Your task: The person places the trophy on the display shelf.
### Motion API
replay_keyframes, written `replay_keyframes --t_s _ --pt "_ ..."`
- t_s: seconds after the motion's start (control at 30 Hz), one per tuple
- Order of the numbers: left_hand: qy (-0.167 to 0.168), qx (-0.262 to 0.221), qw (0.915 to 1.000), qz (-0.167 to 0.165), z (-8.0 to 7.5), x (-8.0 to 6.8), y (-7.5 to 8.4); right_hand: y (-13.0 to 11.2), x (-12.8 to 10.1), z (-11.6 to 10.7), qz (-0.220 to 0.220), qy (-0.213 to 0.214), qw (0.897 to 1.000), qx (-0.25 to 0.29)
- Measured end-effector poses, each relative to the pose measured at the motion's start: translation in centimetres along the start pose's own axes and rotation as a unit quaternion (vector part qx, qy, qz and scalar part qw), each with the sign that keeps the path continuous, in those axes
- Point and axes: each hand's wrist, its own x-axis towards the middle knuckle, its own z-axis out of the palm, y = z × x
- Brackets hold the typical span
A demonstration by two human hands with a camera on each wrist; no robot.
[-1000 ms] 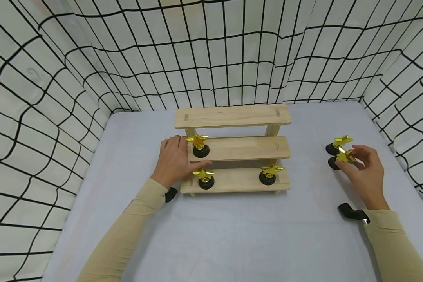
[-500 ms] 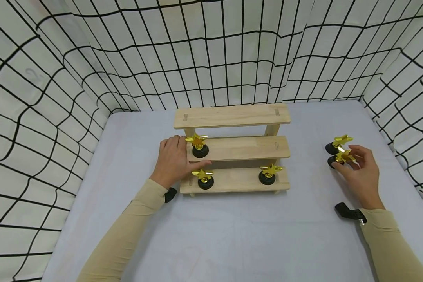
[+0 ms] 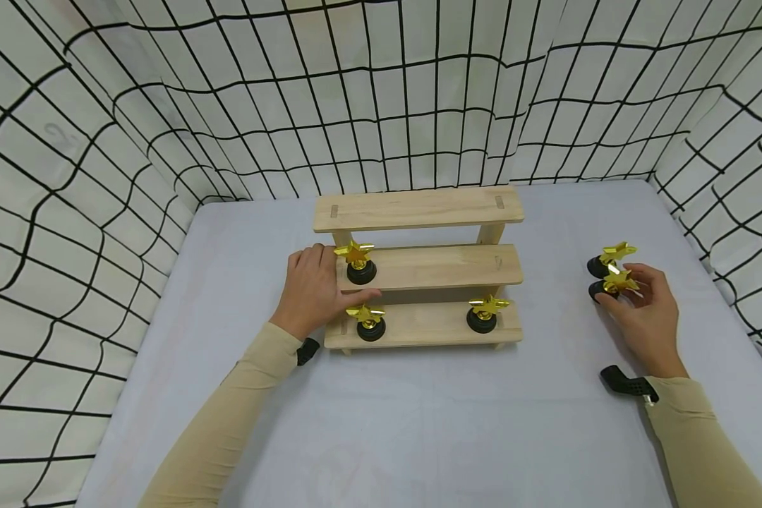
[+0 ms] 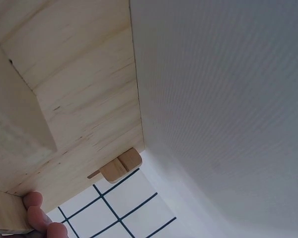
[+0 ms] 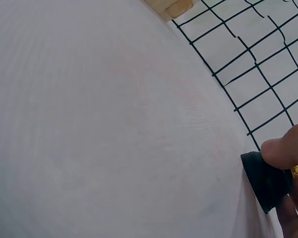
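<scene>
Clearly, at the frame's right, the right hand (image 3: 651, 319) pinches a star trophy (image 3: 619, 281). Left of centre, the left hand (image 3: 312, 289) grips the wooden shelf (image 3: 441, 268).

Stands at frame centre as a three-tier wooden shelf (image 3: 444, 268), gripped at left by the left hand (image 3: 310, 291), bearing three gold-star trophies (image 3: 360, 271). Shows at frame right as a matching black-based trophy (image 3: 619, 282), pinched by the right hand (image 3: 651, 319) just beside a fifth trophy (image 3: 617, 251).
</scene>
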Motion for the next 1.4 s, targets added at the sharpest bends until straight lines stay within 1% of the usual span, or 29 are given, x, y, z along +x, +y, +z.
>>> replay_keyframes --t_s 0.23,0.43,0.6,0.73,0.9,1.1,1.27,1.4 --pt "0.005 -0.003 1.0 0.001 0.11 0.05 -0.02 -0.08 0.09 0.05 -0.014 0.001 1.0 0.008" --pt "0.0 -0.003 1.0 0.003 0.11 0.12 -0.07 -0.05 0.22 0.18 -0.006 0.005 1.0 0.02" --pt "-0.002 -0.001 1.0 0.003 0.11 0.17 -0.09 0.08 0.22 0.04 -0.002 -0.006 1.0 -0.003" --pt "-0.002 -0.002 1.0 0.002 0.09 0.2 -0.07 0.15 0.18 -0.07 -0.014 -0.016 1.0 -0.014" --pt "-0.002 0.001 1.0 0.003 0.04 0.15 -0.05 0.23 0.16 -0.05 -0.023 -0.018 0.999 -0.013" --pt "0.0 0.0 1.0 0.004 0.08 0.11 -0.06 0.26 0.18 0.08 -0.019 -0.015 1.0 -0.004" --pt "0.006 -0.003 1.0 0.004 0.1 0.02 -0.09 0.24 0.21 -0.04 -0.013 -0.028 1.0 -0.006" --pt "0.003 -0.002 1.0 0.002 0.05 -0.02 -0.09 0.13 0.05 -0.07 -0.019 -0.031 0.999 -0.003"
